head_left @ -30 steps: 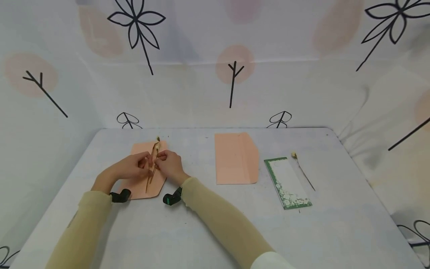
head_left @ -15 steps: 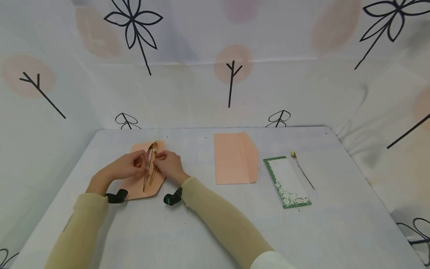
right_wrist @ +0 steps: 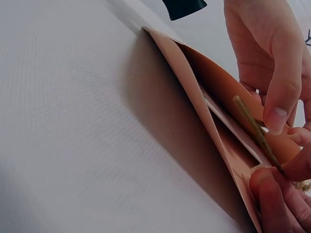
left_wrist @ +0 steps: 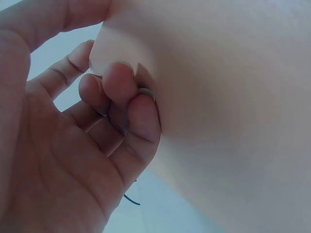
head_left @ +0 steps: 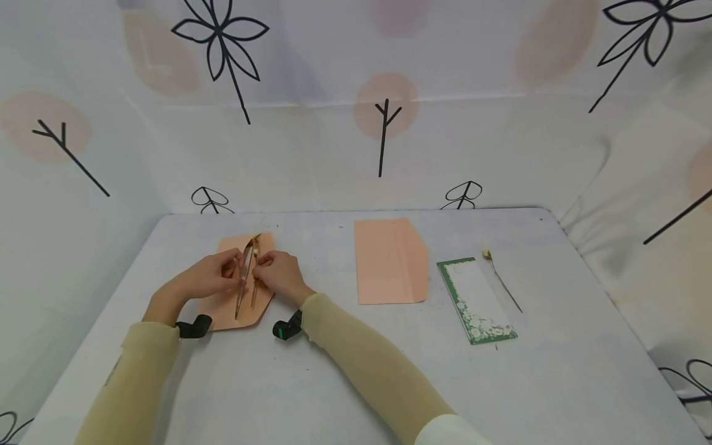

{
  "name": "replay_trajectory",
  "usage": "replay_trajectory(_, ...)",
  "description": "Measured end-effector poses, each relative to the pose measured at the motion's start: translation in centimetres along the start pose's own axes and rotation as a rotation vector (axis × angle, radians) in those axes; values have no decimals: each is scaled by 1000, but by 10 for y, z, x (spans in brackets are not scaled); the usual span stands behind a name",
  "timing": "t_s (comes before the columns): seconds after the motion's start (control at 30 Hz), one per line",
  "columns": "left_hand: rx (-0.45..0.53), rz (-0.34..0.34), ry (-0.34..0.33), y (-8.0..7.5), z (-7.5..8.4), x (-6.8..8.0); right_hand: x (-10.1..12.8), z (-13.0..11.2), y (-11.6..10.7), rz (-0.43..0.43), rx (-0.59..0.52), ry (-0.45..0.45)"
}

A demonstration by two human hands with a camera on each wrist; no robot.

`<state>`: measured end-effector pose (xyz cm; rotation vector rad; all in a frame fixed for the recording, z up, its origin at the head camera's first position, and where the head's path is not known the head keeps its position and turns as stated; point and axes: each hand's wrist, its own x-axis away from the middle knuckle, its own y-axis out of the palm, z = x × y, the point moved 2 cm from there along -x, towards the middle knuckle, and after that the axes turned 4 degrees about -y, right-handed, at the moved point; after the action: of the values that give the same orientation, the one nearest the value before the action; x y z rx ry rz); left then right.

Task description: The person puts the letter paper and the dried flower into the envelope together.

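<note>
Where both hands [head_left: 245,278] pinch the envelope [head_left: 225,309], its contents stay hidden.

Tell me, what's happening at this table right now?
A person works with both hands on a peach envelope lying at the table's left side. The left hand holds its opening apart, while the right hand pinches a dried flower stem at the opening. To the right lie a second peach envelope, a green-bordered card and another dried flower, all untouched.
</note>
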<state>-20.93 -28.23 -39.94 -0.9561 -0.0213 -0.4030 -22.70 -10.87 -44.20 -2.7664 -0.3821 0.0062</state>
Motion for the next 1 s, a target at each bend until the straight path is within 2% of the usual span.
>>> replay_trajectory(0.13,1,6,-7,0,1,1,1,0,-1,-26,-30,-19)
replay_trajectory(0.37,-4,4,14,0,2,2,0,1,-2,-57,-6,-60)
replay_trajectory(0.6,-9,8,23,0,2,1,-1,2,-2,-70,-1,-49)
replay_trajectory(1.0,-9,14,23,1,6,4,1,4,-4,-64,-106,-29)
